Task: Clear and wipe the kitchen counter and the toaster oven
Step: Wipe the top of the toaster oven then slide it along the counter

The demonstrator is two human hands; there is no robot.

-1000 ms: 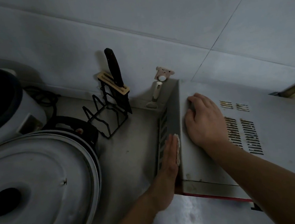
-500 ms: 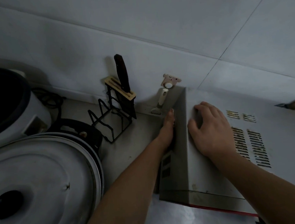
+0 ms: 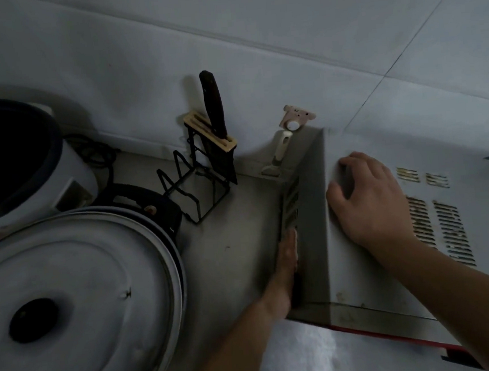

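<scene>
The toaster oven (image 3: 360, 264) stands on the counter (image 3: 236, 244) against the wall, right of centre. The left hand (image 3: 287, 258) lies flat, fingers straight, pressed along the oven's vented left side; whether it holds a cloth cannot be told. The right hand (image 3: 370, 199) rests on the oven's top, fingers loosely bent, gripping nothing. A knife rack (image 3: 204, 171) stands nearby, apart from both hands.

Bare counter (image 3: 242, 244) between toaster oven (image 3: 314, 238) and pot lid (image 3: 84, 285) — knife rack (image 3: 204, 171) behind.
</scene>
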